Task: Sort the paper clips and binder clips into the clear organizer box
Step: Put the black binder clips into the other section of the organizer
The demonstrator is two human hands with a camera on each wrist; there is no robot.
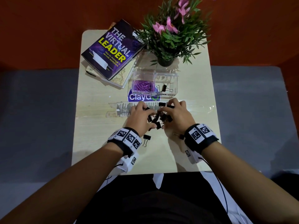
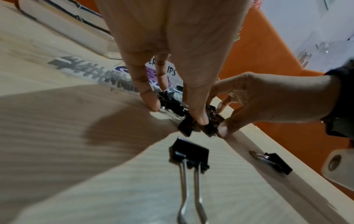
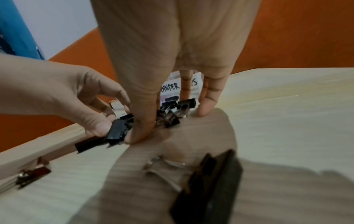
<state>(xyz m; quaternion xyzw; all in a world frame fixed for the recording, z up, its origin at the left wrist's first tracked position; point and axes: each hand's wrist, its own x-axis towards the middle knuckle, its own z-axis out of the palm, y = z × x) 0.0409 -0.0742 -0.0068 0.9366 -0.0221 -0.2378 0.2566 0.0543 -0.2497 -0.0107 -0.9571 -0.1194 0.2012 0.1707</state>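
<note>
Both hands [image 1: 159,118] cupped round black metal binder clips [image 1: 157,118] on pale wooden table [image 1: 191,88].
Fingers curled round the heap; light, stiff, slippery clips — scoop by their bodies.

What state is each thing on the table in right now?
organizer box: open, on the table.
paper clips: in the box's left compartment.
binder clips: piled between both hands.
left hand: gathering the pile.
right hand: gathering the pile.
book: closed.

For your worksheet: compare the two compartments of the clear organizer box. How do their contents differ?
The paper clip compartment holds a dense heap of purple paper clips; the binder clip compartment holds only a few black binder clips, with much bare floor. The first is labelled PAPER CLIPS, the second BINDER CLIPS. Both share the clear organizer box.
</note>
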